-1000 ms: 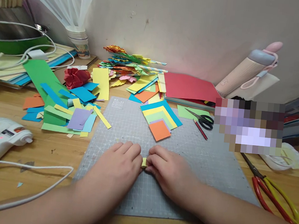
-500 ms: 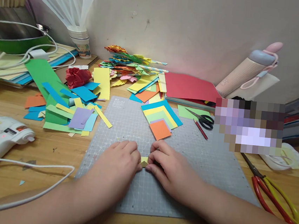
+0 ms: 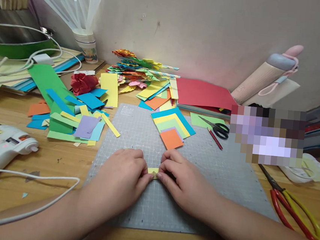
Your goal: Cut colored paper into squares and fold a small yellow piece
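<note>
A small folded piece of yellow paper (image 3: 153,170) lies low over the grey cutting mat (image 3: 216,178). My left hand (image 3: 126,175) pinches its left side, thumb tip at the near edge. From the right, my right hand (image 3: 181,180) grips the other end between thumb and curled fingers. Much of the paper is hidden by my fingers. Just beyond my hands sits a fanned stack of paper squares, with an orange square (image 3: 171,139) on top and a blue square (image 3: 191,132) at the bottom.
Black-handled scissors (image 3: 220,131) and a red pencil (image 3: 214,139) lie at the mat's upper right. Larger red-and-yellow-handled scissors (image 3: 295,208) rest at the right edge. A white glue gun (image 3: 10,147) with its cord is at left, near coloured paper scraps (image 3: 86,126).
My left thumb and fingers have shifted slightly on the yellow paper, uncovering more of its left part. My right hand has stayed nearly in place.
</note>
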`<state>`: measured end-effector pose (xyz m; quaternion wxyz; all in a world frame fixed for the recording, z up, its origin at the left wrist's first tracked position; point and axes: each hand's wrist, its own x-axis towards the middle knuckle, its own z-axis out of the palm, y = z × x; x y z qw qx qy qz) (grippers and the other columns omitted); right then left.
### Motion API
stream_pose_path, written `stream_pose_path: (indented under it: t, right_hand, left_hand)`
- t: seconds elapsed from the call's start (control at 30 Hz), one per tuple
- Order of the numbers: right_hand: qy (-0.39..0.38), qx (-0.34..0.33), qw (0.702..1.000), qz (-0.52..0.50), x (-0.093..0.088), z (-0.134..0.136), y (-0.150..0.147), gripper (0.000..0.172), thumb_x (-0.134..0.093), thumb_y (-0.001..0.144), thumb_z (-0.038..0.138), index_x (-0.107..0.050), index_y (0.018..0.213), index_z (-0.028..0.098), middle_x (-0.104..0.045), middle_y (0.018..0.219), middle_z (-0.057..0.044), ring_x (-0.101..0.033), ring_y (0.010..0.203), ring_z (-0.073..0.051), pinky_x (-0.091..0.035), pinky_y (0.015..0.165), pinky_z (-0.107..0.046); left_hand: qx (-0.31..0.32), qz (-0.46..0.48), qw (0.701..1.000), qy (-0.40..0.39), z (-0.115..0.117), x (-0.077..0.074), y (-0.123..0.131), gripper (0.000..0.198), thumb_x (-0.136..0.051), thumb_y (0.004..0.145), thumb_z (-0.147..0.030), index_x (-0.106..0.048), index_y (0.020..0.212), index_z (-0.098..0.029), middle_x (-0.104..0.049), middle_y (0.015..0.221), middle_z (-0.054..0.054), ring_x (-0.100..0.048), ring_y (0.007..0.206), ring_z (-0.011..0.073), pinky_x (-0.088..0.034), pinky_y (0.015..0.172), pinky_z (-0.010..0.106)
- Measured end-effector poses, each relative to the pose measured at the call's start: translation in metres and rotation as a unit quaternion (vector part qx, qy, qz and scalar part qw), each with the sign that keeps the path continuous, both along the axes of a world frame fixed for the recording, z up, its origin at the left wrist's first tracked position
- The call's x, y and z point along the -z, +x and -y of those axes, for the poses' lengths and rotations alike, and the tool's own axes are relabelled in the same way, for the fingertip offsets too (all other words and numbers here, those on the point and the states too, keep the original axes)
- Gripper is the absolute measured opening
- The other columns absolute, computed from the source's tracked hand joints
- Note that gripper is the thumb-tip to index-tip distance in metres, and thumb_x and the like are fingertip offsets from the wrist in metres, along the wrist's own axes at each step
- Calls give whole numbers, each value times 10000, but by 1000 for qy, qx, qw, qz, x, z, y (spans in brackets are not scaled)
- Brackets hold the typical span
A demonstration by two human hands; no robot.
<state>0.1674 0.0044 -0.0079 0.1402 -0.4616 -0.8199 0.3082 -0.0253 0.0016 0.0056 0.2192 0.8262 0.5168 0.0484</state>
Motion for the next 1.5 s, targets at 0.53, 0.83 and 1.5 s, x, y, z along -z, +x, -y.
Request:
stream_pose_path:
  t: [0.53,0.83,1.5]
  right_hand:
    - [20,33,993,107,-3,2,-14,139,-477,894,195,-565,795,151,-507,940,-62,-525,731,-165,-424,648,-333]
    - [36,31,991,124,-3,-1,-15,139,-482,884,203,-561,779,158,-502,906,-42,-500,700,-150,-371,606,-308]
    - [33,35,991,122,-4,-2,-14,137,-506,873,222,-549,751,180,-510,885,-24,-488,675,-137,-329,572,-293]
  left_hand:
    - [8,-66,997,26,6,0,5,270,-464,917,-334,-642,821,-155,-597,864,81,-564,812,240,-453,746,414]
    - [9,-53,999,10,0,-1,5,289,-435,926,-319,-626,775,-163,-584,836,73,-559,790,239,-445,733,409]
    - [34,34,999,13,-6,3,1,129,-569,861,-258,-654,779,-204,-638,754,3,-560,697,170,-395,668,310]
